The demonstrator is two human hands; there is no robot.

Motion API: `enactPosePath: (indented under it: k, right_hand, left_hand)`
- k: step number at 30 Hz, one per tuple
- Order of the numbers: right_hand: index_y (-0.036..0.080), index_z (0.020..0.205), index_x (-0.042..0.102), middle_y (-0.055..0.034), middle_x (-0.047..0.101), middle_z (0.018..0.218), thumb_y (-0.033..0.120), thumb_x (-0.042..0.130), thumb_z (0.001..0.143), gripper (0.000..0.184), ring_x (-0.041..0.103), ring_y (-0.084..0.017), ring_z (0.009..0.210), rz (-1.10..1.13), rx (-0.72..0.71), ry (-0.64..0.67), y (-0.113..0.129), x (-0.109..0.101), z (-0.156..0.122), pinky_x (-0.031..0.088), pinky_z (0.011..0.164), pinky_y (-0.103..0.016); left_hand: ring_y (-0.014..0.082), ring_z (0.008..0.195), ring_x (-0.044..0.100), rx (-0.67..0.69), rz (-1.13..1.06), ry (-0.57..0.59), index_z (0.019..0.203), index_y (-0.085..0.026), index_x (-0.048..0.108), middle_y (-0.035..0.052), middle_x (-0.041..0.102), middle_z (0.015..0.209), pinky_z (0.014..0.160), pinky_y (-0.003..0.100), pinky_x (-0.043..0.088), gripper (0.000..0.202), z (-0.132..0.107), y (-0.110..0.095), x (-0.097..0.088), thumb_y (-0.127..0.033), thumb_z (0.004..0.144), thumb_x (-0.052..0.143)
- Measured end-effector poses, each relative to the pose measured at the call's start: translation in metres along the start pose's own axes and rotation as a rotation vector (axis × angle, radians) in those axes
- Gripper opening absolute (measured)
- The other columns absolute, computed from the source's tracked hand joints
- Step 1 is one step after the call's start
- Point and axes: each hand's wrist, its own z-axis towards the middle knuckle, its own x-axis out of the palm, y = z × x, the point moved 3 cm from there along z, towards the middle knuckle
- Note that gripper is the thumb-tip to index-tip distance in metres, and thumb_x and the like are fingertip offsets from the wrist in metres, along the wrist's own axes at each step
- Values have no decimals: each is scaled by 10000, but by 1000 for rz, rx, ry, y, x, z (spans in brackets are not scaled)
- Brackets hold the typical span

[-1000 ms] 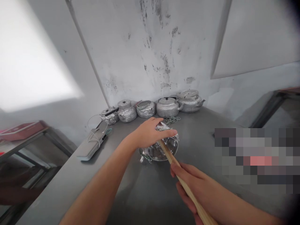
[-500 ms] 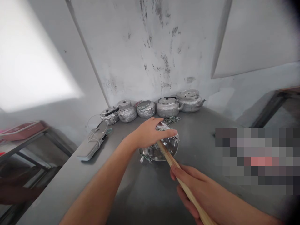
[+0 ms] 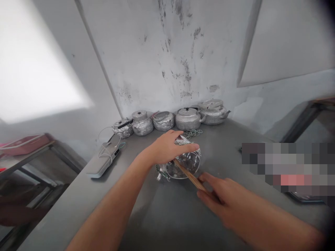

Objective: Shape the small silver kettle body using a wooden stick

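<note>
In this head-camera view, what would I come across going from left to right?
Pink tray, grey case, left hand at a silvery vessel, right hand holding a wooden stick, dark-framed table.

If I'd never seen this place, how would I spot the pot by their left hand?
Find the big grey table by the stained wall, with five silvery pots along its far edge. This pot stands nearer, partly covered by the left hand. Unlike the others, it has a wooden stick reaching across its open mouth.
</note>
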Motion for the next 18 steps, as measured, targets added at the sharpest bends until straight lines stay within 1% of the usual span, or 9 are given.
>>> enactPosePath:
  k: [3,7,9,12,16,18]
  right_hand:
    - [255,845,667,-54,722,717,384,593,925,169,698,-280,698,-52,-59,-42,-5,-10,4,489,647,-342]
    - [263,835,682,-44,713,658,331,584,930,153,707,-289,742,-128,-175,-73,-7,-19,3,491,774,-367]
    - [262,846,690,-45,711,652,301,603,914,117,714,-303,782,-161,-189,-82,-5,-19,1,489,800,-377]
    - [244,905,693,-61,724,696,213,599,898,99,722,-311,813,-240,-175,-84,-1,-14,-2,485,796,-383]
    - [202,1023,680,-91,746,801,60,531,872,255,720,-285,728,-415,-121,-51,-2,-6,-5,469,699,-357]
    - [202,1022,677,-97,753,860,39,535,854,274,720,-277,737,-433,-150,-55,-4,-6,-5,460,672,-338]
  left_hand:
    - [364,1476,293,3,-1,-4,1553,-270,370,48,299,1627,1173,476,308,982,0,0,0,-890,793,416]
    - [374,1488,262,3,6,2,1562,-276,349,37,289,1631,1169,483,311,990,-1,1,1,-896,792,401]
    - [374,1491,253,3,6,6,1564,-281,344,32,281,1635,1173,491,302,984,-1,1,0,-893,796,398]
    - [372,1492,249,0,1,11,1563,-281,347,27,280,1634,1176,504,296,981,-2,-1,0,-894,799,402]
    - [374,1493,247,2,3,14,1562,-283,349,22,276,1635,1170,506,307,959,-1,-1,0,-878,812,407]
    - [375,1496,238,4,4,19,1567,-294,336,6,271,1637,1167,502,313,934,-1,0,1,-857,825,405]
